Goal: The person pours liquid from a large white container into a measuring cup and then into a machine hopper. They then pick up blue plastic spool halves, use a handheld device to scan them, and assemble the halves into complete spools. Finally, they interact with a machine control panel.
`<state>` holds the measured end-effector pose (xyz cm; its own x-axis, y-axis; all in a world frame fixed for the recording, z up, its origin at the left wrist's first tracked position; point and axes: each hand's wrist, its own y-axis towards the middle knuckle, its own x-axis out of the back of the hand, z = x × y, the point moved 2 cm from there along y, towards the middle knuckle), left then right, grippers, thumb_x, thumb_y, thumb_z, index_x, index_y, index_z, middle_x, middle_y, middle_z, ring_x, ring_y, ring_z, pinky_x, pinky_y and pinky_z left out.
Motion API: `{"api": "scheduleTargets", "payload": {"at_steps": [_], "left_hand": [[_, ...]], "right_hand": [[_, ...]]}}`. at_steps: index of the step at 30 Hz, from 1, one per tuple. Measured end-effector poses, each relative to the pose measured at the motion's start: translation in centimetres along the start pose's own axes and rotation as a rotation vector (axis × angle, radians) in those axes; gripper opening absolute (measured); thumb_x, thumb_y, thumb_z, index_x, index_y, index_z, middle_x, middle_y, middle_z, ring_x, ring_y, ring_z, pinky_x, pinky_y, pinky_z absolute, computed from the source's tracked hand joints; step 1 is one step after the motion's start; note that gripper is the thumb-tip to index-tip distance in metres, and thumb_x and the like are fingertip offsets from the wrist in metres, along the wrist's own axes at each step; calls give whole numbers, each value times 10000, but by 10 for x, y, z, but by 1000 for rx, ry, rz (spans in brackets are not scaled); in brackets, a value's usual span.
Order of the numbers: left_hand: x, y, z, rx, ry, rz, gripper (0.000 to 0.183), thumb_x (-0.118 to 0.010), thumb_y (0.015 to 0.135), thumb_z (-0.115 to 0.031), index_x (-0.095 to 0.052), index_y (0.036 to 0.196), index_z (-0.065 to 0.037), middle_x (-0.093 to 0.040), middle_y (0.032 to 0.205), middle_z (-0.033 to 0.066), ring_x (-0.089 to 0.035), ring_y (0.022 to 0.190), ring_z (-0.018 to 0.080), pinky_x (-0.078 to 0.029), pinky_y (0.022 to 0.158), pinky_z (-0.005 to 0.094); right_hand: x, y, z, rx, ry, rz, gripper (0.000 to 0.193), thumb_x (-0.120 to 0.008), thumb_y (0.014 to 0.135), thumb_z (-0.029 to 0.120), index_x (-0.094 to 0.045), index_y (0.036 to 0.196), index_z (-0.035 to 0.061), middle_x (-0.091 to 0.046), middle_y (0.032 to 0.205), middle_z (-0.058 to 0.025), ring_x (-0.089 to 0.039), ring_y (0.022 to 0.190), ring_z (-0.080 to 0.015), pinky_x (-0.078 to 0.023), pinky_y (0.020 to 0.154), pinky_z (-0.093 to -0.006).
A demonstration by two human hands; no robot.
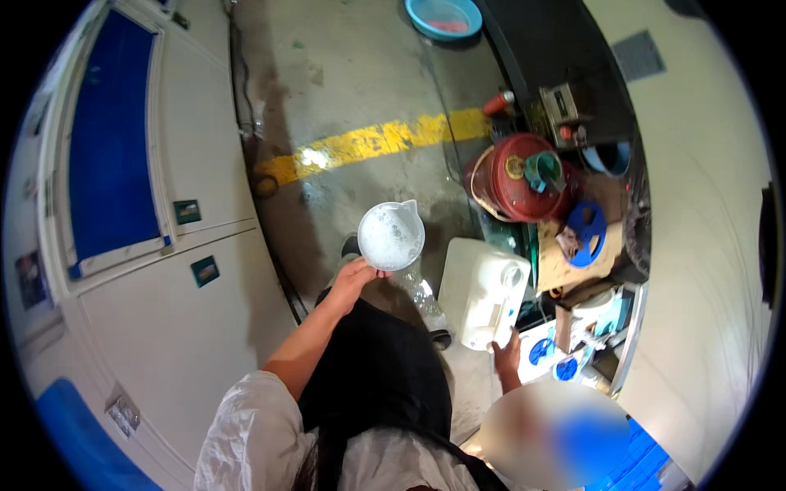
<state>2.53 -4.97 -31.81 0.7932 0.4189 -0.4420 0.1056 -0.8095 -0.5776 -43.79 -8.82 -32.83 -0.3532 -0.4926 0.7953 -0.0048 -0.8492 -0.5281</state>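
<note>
My left hand (354,282) is closed on the near side of a translucent white measuring jug (391,237). The jug has a pouring spout at its far right rim, and foam or bubbly liquid shows inside. It is held in the air above the floor and my shoes. A white plastic jerrycan (471,282) stands to the right, its round cap (514,273) on the right side. My right hand (508,357) grips the near end of the jerrycan, with the thumb on its edge; some fingers are hidden. A blurred patch covers my right forearm.
A red lidded bucket (516,176) bears a green cup (542,170). Beyond it lies a red can (497,103). A light-blue basin (444,18) sits farther off. White cabinets (188,327) line the left. Blue reels (586,234) and cardboard crowd the right. A yellow stripe (368,146) crosses the floor.
</note>
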Motion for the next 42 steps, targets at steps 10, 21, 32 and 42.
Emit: {"api": "scheduleTargets", "payload": {"at_steps": [10, 21, 32, 42], "left_hand": [[-37, -135, -160, -403, -154, -268, 261, -480, 887, -92, -413, 638, -50, -525, 780, 65, -626, 890, 242, -476, 902, 373], [-130, -366, -350, -827, 31, -454, 267, -476, 875, -201, -479, 643, -68, -530, 680, 58, -681, 871, 295, -483, 776, 360], [-161, -584, -469, -1147, -171, -535, 286, -410, 892, -119, -417, 606, -108, -526, 720, 89, -590, 1073, 480, -254, 1052, 682], [-103, -777, -454, -1282, -80, -1041, 303, -402, 929, -153, -435, 633, -102, -535, 716, 93, -620, 1047, 438, -359, 988, 667]], "right_hand": [[-25, -88, -82, 296, 9, 280, 599, -760, 756, 264, -509, 1242, 20, -544, 1227, -210, -474, 1197, -392, -386, 1006, -439], [80, 8, 0, 437, 162, 113, 471, -683, 794, 336, -575, 1057, -39, -598, 969, -202, -573, 901, -353, -462, 820, -390], [39, 125, 35, 651, 18, 226, 537, -719, 758, 301, -572, 1148, -39, -613, 1124, -212, -579, 1055, -359, -453, 893, -421], [9, 82, 154, 852, -301, 401, 386, -623, 838, 243, -600, 1143, 8, -612, 1145, -195, -579, 1077, -317, -444, 920, -430]]}}
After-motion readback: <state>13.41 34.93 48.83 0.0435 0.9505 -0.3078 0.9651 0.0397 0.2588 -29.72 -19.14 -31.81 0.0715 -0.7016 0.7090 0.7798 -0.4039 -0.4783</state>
